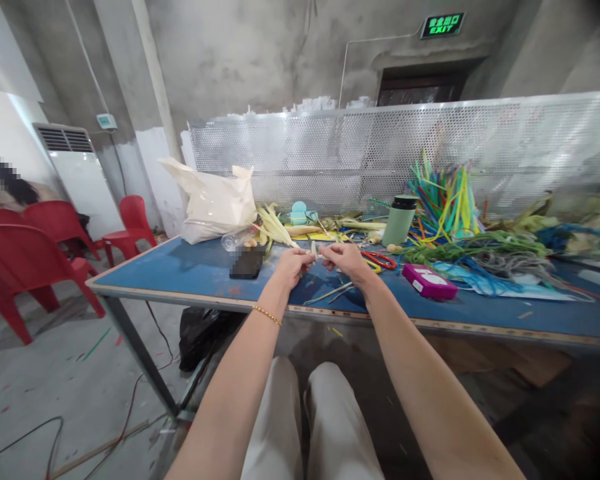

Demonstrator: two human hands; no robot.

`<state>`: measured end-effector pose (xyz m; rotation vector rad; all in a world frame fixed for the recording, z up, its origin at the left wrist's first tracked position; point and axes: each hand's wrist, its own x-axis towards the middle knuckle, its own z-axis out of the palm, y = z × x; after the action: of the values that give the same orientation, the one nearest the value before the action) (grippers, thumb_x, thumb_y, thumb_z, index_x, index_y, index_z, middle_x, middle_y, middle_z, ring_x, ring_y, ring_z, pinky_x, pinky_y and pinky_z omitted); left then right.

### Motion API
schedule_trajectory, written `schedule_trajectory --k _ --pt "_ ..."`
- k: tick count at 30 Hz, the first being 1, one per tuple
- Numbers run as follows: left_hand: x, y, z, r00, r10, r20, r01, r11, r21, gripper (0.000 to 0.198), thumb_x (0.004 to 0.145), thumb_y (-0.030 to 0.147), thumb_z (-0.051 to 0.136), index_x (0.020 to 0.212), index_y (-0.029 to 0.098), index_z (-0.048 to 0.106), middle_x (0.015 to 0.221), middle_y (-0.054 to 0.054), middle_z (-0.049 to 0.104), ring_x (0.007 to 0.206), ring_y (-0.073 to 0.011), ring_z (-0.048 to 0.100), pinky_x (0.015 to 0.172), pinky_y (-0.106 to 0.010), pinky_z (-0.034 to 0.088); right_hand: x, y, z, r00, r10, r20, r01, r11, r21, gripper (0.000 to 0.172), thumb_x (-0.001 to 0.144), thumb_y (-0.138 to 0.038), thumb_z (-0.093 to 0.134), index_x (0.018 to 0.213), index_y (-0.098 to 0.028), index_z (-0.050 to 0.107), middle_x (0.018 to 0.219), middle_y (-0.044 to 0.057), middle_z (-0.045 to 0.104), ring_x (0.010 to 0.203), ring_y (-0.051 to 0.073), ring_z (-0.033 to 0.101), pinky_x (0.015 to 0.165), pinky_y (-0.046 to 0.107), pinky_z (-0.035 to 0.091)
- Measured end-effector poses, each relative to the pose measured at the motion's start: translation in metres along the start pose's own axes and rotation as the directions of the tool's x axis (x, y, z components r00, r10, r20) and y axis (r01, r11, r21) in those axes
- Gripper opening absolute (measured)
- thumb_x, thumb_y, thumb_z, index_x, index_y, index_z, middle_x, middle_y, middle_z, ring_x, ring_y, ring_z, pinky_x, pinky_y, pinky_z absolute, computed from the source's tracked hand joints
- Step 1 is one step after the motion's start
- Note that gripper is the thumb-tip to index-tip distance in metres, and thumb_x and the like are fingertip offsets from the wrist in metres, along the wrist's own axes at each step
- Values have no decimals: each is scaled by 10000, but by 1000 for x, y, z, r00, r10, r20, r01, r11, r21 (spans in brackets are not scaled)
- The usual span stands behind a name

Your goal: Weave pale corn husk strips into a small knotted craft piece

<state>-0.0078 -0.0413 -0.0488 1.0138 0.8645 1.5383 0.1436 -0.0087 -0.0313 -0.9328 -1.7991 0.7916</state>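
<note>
Just over the front part of the blue table, my left hand (293, 266) pinches a small pale strip (314, 249), possibly corn husk. My right hand (345, 261) meets it from the other side, fingers closed at the strip's edge; its exact grip is too small to make out. Thin whitish cords (330, 293) lie on the table below my hands. Beside my right hand rest red-handled scissors (380, 260) and a yellow handle (371, 267). Pale corn husks (275, 227) are heaped behind my left hand.
The blue table (150, 273) carries a dark phone (247, 264), a cream bag (219, 200), a green tumbler (401, 221), a purple box (429, 281), coloured strips (455, 200) and green cords (445, 248). A perforated metal screen (300, 147) stands behind. Red chairs (35, 267) are left.
</note>
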Motion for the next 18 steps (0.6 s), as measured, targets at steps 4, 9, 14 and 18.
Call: schedule_trajectory --k 4,9,14,18 --pt "1 1 -2 1000 -2 2 2 999 -34 249 561 75 832 581 100 585 511 13 531 463 -65 457 489 -221 309 0 1 -6 1000 -21 -4 22 994 111 258 617 -373 776 719 -147 702 566 6 626 518 114 542 545 252 463" --pt "0 1 -2 999 -26 38 27 999 -34 223 570 49 792 584 110 577 516 9 542 463 -64 461 493 -211 322 2 1 -11 991 -2 -133 45 946 320 262 636 -377 752 754 -147 707 546 -15 572 499 100 497 521 249 437" --pt "-1 0 -2 998 -34 45 33 999 28 207 577 65 783 586 114 582 521 2 549 458 -64 453 481 -216 303 -3 -6 -12 1000 -7 4 5 884 467 270 630 -357 769 792 -145 729 684 54 687 566 132 582 588 290 499" --pt "-2 0 -2 998 -25 56 22 998 52 228 578 97 802 571 118 575 504 5 533 462 -67 447 491 -225 303 -6 -7 -8 994 -65 92 14 886 464 316 586 -314 809 851 -151 754 805 79 749 660 159 650 701 331 543"
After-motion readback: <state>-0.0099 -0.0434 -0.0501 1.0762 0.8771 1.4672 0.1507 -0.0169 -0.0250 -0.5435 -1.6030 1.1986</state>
